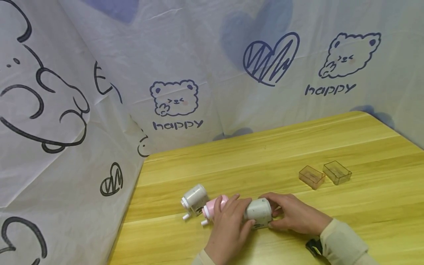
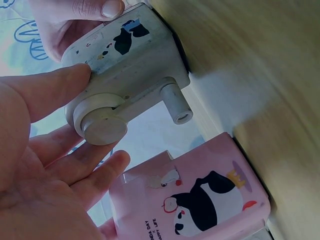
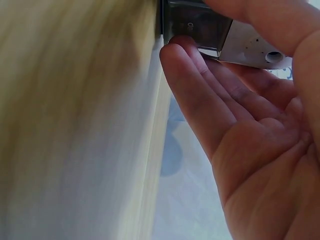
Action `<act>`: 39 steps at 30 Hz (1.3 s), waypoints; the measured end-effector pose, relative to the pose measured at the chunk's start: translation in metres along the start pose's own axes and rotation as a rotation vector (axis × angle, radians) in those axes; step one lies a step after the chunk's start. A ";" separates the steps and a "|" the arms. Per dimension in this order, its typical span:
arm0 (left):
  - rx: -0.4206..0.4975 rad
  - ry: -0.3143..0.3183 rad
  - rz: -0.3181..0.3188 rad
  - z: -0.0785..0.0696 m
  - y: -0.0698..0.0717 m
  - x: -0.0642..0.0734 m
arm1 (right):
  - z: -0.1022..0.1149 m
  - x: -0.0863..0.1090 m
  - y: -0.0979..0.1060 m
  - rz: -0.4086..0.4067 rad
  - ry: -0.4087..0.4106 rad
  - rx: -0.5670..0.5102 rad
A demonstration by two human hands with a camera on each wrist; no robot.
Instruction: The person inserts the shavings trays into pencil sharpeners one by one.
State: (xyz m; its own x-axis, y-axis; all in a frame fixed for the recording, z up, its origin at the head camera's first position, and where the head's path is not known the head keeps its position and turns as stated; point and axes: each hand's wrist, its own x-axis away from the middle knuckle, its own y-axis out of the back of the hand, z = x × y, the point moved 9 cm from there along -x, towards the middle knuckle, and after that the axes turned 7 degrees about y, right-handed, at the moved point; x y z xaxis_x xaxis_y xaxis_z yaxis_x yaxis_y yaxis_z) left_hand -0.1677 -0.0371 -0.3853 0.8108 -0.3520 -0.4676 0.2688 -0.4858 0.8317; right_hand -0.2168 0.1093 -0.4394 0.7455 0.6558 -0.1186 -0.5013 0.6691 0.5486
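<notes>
A light grey-white crank pencil sharpener (image 1: 258, 211) with a panda print lies on the table between both hands. My left hand (image 1: 230, 224) holds its crank end, the thumb on the printed side and fingers near the round knob (image 2: 102, 122). From the other end my right hand (image 1: 293, 213) grips it, with fingertips at a dark see-through drawer (image 3: 197, 27) and the thumb opposite. Just left of the hand, partly hidden by its fingers, is a pink panda pencil sharpener (image 1: 213, 207). Another white pencil sharpener (image 1: 195, 198) lies further left.
Two see-through drawers, one orange-brown (image 1: 311, 177) and one greyish (image 1: 337, 172), lie further back on the right of the wooden table (image 1: 248, 165). A printed cloth (image 1: 218, 66) hangs behind the table and along its left side.
</notes>
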 end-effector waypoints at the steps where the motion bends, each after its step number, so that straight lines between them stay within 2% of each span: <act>1: 0.000 0.001 0.002 0.000 0.000 0.000 | 0.000 0.000 0.000 0.000 -0.001 0.000; 29: 0.006 0.002 0.011 0.001 0.000 0.001 | 0.006 0.001 0.000 -0.006 0.071 0.045; 39: 0.015 0.021 0.036 0.003 -0.001 0.001 | 0.006 0.000 0.001 -0.023 0.083 0.027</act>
State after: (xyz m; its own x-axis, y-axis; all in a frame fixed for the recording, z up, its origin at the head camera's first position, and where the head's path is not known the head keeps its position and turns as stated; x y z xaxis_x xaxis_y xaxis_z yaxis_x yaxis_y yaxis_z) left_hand -0.1690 -0.0396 -0.3874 0.8304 -0.3525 -0.4314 0.2320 -0.4851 0.8431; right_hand -0.2148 0.1078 -0.4340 0.7174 0.6675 -0.1994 -0.4712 0.6757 0.5669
